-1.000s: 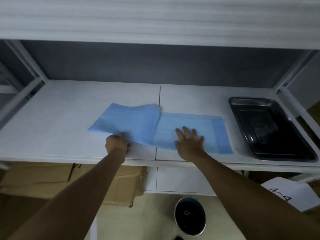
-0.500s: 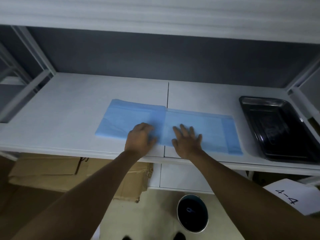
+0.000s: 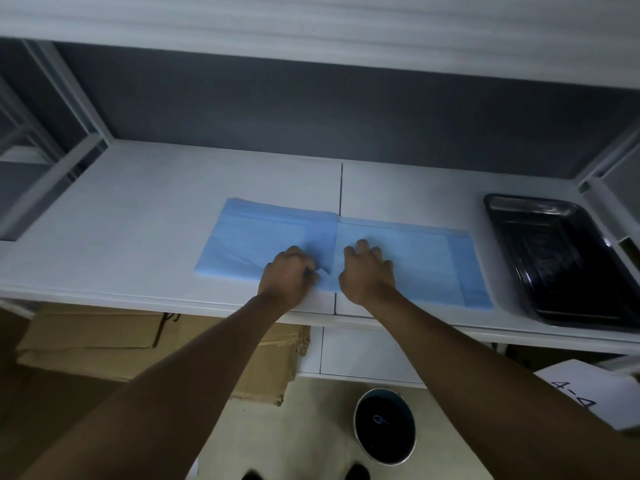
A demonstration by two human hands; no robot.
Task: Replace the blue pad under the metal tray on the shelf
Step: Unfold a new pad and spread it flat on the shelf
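1. The white shelf (image 3: pixel 138 209) spans the view from nine to three o'clock, with a dark back panel behind it and a seam running front to back through its middle.
2. The blue pad (image 3: pixel 408 258) lies flat on the shelf near its front edge, at the centre of the view, straddling the seam; its left half overlaps the right half along a fold line close to the seam.
3. The metal tray (image 3: pixel 561 258) sits directly on the shelf at three o'clock, well apart from the pad's right edge and not on the pad.
4. Flattened cardboard boxes (image 3: pixel 104 341) lie under the shelf at eight o'clock.
5. A dark round bin (image 3: pixel 384 426) stands on the floor at six o'clock.
6. A white sheet marked "4-4" (image 3: pixel 585 393) shows at four o'clock.
7. The left hand (image 3: pixel 289 275) rests on the pad just left of the seam, fingers curled and pinching a small raised crease of the pad.
8. The right hand (image 3: pixel 367 271) lies just right of the seam, fingers bent with the tips pressing the pad down; whether it grasps any material I cannot tell.
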